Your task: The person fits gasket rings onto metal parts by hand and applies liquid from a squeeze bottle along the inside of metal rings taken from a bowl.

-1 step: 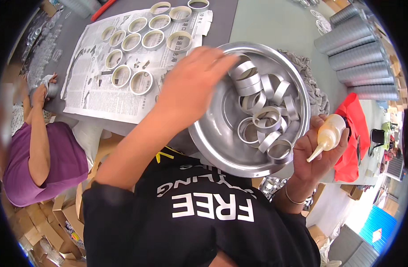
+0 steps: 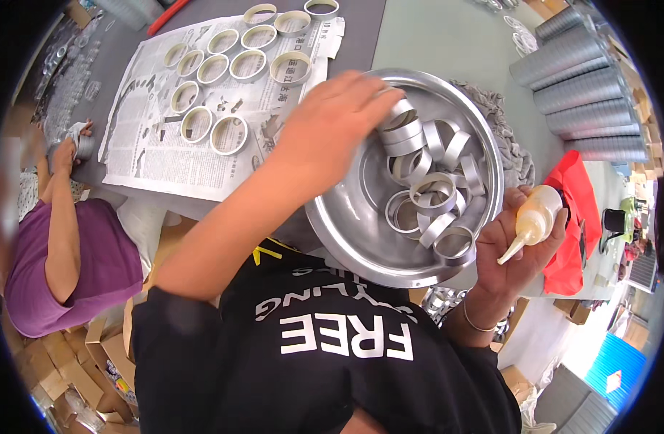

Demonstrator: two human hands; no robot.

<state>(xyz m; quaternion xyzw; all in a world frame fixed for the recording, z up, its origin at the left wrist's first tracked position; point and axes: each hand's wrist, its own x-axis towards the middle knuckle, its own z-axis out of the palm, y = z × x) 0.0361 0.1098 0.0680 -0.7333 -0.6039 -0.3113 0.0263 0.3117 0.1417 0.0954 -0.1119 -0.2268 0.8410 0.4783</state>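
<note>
My left hand point(image 2: 332, 130) reaches over the far-left rim of a shiny metal basin point(image 2: 346, 239). Its bent fingers close at the edge of a silver ring point(image 2: 400, 114) on top of the pile; the thumb side is partly hidden. Several more silver rings point(image 2: 433, 194) lie jumbled in the basin's right half. In my right hand point(image 2: 500, 246), beside the basin, rests a squeeze bottle point(image 2: 537, 215) of yellowish liquid, its narrow nozzle tilted down to the left. Rings point(image 2: 229, 135) with pale inner faces stand spaced out on a newspaper sheet point(image 2: 180, 170) to the left.
Behind the basin's right side lies a crumpled grey cloth point(image 2: 509, 130). Stacks of grey rings point(image 2: 585, 94) stand at the far right, with a red bag point(image 2: 567, 239) nearer. At left, a co-worker in a purple top point(image 2: 78, 253) handles something beside clear pieces point(image 2: 60, 79).
My left hand has shifted slightly right, bringing its fingertips onto the top silver ring in the basin. My right hand keeps the bottle in the same place.
</note>
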